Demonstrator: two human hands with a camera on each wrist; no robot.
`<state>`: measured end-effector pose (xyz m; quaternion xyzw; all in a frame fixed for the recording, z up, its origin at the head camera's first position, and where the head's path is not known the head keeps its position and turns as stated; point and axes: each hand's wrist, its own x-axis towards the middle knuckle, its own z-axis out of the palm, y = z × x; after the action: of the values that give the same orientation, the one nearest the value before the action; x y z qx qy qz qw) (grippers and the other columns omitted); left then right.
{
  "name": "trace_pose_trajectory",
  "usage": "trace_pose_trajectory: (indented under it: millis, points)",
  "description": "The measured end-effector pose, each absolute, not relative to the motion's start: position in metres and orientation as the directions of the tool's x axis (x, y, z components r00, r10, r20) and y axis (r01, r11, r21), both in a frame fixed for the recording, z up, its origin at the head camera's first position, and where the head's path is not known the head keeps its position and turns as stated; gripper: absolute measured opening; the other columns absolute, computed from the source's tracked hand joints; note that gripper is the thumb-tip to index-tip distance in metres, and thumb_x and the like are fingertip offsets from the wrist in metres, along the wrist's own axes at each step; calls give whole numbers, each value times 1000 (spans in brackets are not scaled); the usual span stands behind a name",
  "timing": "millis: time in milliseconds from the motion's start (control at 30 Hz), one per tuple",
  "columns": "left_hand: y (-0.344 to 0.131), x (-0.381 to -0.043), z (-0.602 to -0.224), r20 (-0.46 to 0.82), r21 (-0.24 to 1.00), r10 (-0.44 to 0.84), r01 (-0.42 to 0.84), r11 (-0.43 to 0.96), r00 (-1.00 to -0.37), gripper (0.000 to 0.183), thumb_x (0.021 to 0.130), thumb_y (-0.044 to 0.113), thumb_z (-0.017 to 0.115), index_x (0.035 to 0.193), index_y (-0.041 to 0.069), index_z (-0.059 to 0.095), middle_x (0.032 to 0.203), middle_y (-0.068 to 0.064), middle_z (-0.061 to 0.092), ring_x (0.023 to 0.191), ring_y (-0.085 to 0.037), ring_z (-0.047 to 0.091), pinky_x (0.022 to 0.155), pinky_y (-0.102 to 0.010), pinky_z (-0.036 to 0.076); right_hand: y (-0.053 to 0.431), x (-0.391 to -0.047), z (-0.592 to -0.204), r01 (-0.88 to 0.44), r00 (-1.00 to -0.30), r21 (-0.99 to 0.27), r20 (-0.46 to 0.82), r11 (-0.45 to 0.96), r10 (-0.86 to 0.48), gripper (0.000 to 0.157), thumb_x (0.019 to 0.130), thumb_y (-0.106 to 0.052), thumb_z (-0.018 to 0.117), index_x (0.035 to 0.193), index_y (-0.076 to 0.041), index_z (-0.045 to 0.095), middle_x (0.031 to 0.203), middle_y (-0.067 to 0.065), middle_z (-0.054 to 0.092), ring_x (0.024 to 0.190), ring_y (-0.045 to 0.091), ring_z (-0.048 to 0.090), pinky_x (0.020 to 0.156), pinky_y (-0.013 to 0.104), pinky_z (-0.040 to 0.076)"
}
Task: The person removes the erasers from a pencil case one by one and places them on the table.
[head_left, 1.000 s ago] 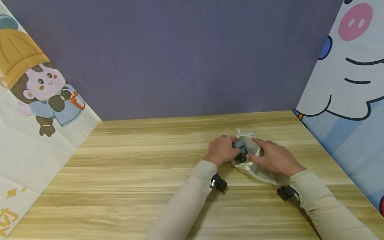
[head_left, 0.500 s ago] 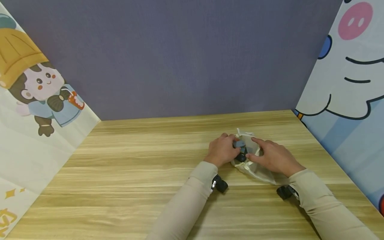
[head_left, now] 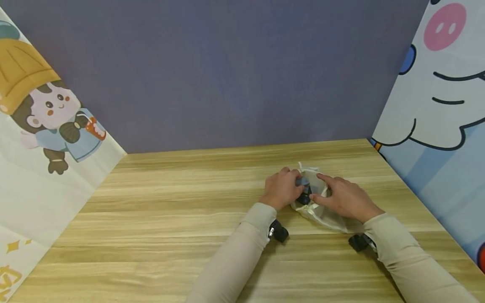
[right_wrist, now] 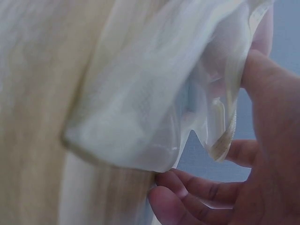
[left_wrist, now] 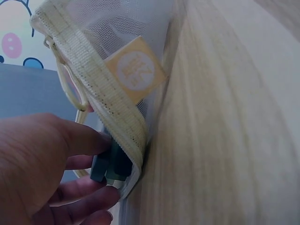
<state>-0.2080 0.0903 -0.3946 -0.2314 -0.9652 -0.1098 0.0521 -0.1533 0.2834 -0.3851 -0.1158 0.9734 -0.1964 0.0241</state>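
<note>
A white mesh drawstring bag (head_left: 329, 219) lies on the wooden table with its mouth spread apart. Its cream woven band (left_wrist: 105, 89) carries an orange label (left_wrist: 136, 70). My left hand (head_left: 281, 188) is at the bag's mouth, thumb and fingers pinching a grey-blue block-like piece (left_wrist: 99, 165). Beside that piece, just inside the rim, sits a black object (head_left: 304, 199), partly covered by the fingers. My right hand (head_left: 346, 198) grips the opposite side of the mouth, index finger at the far rim and thumb at the near one. The bag's inside is mostly hidden.
The wood-grain table (head_left: 151, 227) runs back to a grey-purple panel (head_left: 235, 75). Cartoon-printed sheets stand along the left side (head_left: 38, 176) and the right side (head_left: 428, 168). A black wrist camera (head_left: 278, 231) hangs under the left wrist, close above the tabletop.
My left fingers have shifted slightly right, covering more of the grey-blue piece. The right hand keeps its hold on the bag's mouth.
</note>
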Motion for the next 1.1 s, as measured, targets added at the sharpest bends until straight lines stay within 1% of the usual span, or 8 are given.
trace_pose_trajectory:
  millis: [300,500,633,767,900,1100]
  points:
    - [86,-208,-393,126,240,458,475,847,-880,30,95,40,65,124,33,70,106,7,63,82,-11,61,65,-32,50,282,-153,-386,-221,-971,-388,4,894,-239,88,93,-62,60,153,-1,38,90,2,60,65,13,55,58,37,45]
    - [85,-208,-393,117,263,459,473,841,-881,31,94,39,66,125,32,70,107,7,62,85,-12,61,70,-35,51,283,-154,-387,-225,-972,-379,17,898,-236,87,93,-61,60,152,-1,39,91,4,60,67,14,55,58,37,45]
    - [87,-208,-395,107,265,468,479,837,-877,33,95,41,65,127,35,68,108,7,60,83,-11,60,71,-35,51,284,-153,-386,-218,-972,-378,4,900,-234,90,92,-65,58,153,-1,38,92,4,60,67,14,55,58,37,45]
    - [86,-209,-396,109,255,480,491,833,-871,33,95,40,66,128,39,67,107,8,59,74,-10,55,64,-33,49,284,-154,-386,-211,-973,-372,-4,904,-229,93,91,-69,56,153,-2,38,94,6,60,68,15,56,58,38,45]
    - [85,-209,-395,109,255,481,493,832,-870,32,96,39,65,127,41,68,105,7,58,68,-9,51,58,-29,45,284,-154,-386,-213,-973,-369,1,905,-229,94,91,-71,55,152,-2,39,96,8,60,70,16,56,59,39,45]
    - [83,-208,-393,107,236,492,503,831,-864,31,96,40,65,127,43,67,110,8,59,69,-8,51,58,-28,45,283,-154,-387,-207,-975,-370,2,905,-222,88,93,-62,60,152,0,39,97,11,60,70,18,56,58,38,44]
